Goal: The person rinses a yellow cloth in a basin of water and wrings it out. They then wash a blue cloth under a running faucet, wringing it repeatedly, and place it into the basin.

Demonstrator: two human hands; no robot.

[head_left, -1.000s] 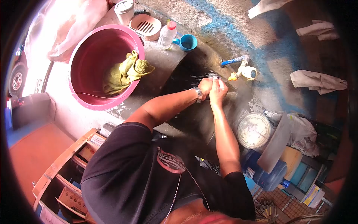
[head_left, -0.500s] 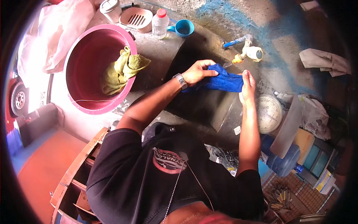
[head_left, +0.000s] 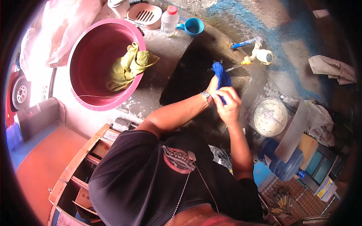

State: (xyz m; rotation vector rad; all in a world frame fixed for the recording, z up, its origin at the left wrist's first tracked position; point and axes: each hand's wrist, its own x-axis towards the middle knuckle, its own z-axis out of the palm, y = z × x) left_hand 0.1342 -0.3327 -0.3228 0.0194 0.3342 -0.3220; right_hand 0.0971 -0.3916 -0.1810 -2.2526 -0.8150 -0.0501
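Observation:
A blue cloth (head_left: 222, 77) is bunched up under the thin stream of water from the tap (head_left: 260, 54). My left hand (head_left: 212, 86), with a metal watch at the wrist, is closed on the cloth, its fingers mostly hidden behind it. Just below, my right hand (head_left: 229, 104) grips the cloth's lower end with curled fingers, close against my left hand. Both hands are above the dark basin (head_left: 181, 81) set in the concrete counter.
A large pink tub (head_left: 107, 24) stands to the left, a yellow-green towel (head_left: 130, 67) over its rim. Behind are a soap dish (head_left: 145, 16), a red-capped bottle (head_left: 170, 22) and a blue mug (head_left: 193, 26). On the right are a round dial scale (head_left: 270, 117) and a water jug (head_left: 283, 160).
The cloth, stretched out between my hands before, is now bunched and more upright. My right hand has moved left and down to meet my left hand, which has shifted right and down.

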